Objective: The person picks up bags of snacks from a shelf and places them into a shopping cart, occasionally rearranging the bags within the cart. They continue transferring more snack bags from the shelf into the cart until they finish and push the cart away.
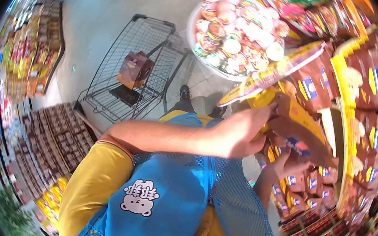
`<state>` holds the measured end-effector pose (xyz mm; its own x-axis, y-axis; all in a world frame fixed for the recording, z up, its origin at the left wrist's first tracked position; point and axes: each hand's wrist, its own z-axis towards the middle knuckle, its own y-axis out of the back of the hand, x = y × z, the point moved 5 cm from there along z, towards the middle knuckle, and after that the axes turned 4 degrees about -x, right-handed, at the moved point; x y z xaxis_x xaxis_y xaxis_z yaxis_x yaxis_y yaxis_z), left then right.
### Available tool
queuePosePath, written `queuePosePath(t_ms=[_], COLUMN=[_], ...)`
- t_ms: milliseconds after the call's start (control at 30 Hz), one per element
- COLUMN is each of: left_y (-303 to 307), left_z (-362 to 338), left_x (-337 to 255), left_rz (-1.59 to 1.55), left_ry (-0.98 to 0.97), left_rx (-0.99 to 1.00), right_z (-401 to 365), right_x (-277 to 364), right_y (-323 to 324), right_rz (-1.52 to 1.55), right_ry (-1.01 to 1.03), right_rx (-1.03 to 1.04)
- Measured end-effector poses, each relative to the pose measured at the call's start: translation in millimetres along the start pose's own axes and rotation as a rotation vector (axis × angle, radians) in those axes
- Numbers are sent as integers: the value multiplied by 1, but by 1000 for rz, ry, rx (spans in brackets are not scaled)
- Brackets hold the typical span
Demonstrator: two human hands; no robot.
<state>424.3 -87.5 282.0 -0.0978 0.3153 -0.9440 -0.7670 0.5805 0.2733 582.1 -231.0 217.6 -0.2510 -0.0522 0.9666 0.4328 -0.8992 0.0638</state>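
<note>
Bag (305, 130) at 3 o'clock in view, brown, tilted, held in front of the shelf. Left hand (246, 129) has its near end, fingers closed on the edge; forearm crosses the chest from 9 o'clock. Right hand (287, 164) is under the lower side, fingers bent against it; how firmly, cannot tell.

Shelf bags (373, 84), brown with blue-and-yellow labels, hang in rows from 2 to 4 o'clock; the held bag covers some of them. Slanting sign (274, 74), yellow and purple, stands just past the left hand, between it and the tub (193, 38) at 1 o'clock. Cups (212, 30) fill the tub; glare washes out many.

Cart (135, 18) at 10 o'clock, well apart from the hands, with a brown pack (135, 70) in it. Shoe (185, 92) at 12, between cart and tub. Stacked cartons (55, 138) at 8 to 9, plant (9, 209) at 8.
</note>
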Motion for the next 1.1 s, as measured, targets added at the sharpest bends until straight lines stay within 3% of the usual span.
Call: queuePosePath(t_ms=[133,200,233,333,400,433,467,533,600,633,667,800,867,933,1100], left_y=[65,90,106,162,205,231,256,301,342,366,387,446,471,485,517], left_z=[-43,-66,-75,-99,-110,-116,-125,-142,-168,-173,-179,-206,-210,-201,-175], left_x=[-6,-1,0,19,35,44,56,88,135,145,155,248,302,348,469], left_rz=[67,121,138,163,171,60,-56,-14,111,58,3,-20,235,211,225], left_ry=[91,271,80,76,154,242,332,394,482,494,507,637,631,619,660], left_rx=[36,204,-14,-210,-272,-421,-572,-719,-670,-797,-922,-1042,-1042,-1084,-1091], right_z=[-2,-8,-13,-29,-48,-59,-69,-91,-119,-135,-152,-218,-243,-261,-290], right_x=[52,75,78,85,99,92,95,88,69,75,66,-4,-47,-90,-174], right_y=[-39,-76,-89,-154,-210,-232,-263,-324,-383,-416,-445,-539,-574,-607,-661], right_rz=[-67,28,29,9,89,25,-49,-106,-152,-181,-162,-151,-141,-186,-201], right_ry=[100,153,161,151,277,152,178,147,83,153,174,-41,-144,-348,-504], right_rx=[149,209,237,474,529,600,728,870,985,1055,1129,1306,1330,1320,1256])
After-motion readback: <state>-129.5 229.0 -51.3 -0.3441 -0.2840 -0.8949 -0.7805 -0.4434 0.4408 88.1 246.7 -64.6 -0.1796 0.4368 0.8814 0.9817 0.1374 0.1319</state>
